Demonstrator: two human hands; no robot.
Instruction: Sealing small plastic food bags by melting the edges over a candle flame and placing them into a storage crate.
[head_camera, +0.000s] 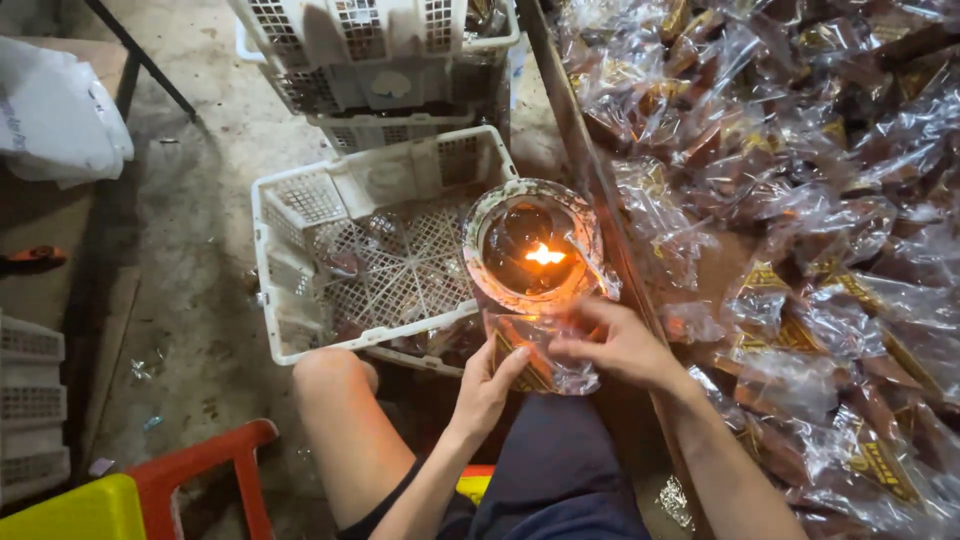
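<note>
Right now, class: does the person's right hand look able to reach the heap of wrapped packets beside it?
Probably yes. The right hand is busy gripping a clear packet with the left hand, but the heap lies just beside its forearm, with nothing between them.

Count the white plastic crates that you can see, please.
4 at least: one crate on the floor by the flame, two stacked crates behind it, one side crate at the left edge; others may be hidden.

The bowl (532, 245) with the flame (545, 255) sits at the near right corner of the crate (300, 205). The packet (540, 352) lies just in front of the bowl. Stacked crates (385, 65) stand behind. The packet heap (800, 200) fills the worktop (585, 165) at right. The stool (200, 470) stands front left.
</note>
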